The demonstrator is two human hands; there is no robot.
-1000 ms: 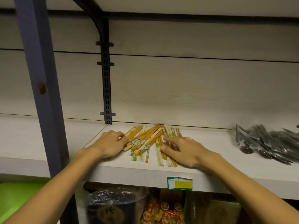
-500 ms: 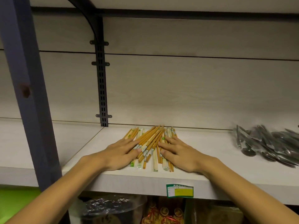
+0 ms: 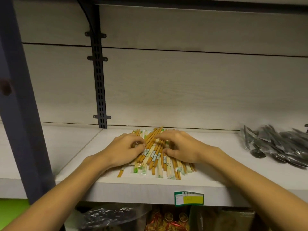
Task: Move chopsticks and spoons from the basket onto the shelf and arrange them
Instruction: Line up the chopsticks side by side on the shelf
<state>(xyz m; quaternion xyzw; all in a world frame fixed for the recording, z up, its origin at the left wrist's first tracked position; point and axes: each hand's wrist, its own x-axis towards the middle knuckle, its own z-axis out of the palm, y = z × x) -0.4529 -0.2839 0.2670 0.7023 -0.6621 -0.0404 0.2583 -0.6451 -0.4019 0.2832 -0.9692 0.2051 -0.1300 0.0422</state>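
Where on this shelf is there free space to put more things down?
One bare patch lies between the chopsticks and the spoons on the shelf. Another lies left of the left hand, toward the blue post. The middle is crowded: both hands, the right hand too, are on the chopstick pile.

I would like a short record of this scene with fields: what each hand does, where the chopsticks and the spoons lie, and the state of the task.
left hand: fingers curled on the chopstick pile
right hand: fingers curled on the same pile
chopsticks: loose heap on the shelf, some crossed
spoons: wrapped, on the shelf, far right, untouched
price label: on the shelf's front edge
task state: chopsticks not yet tidy
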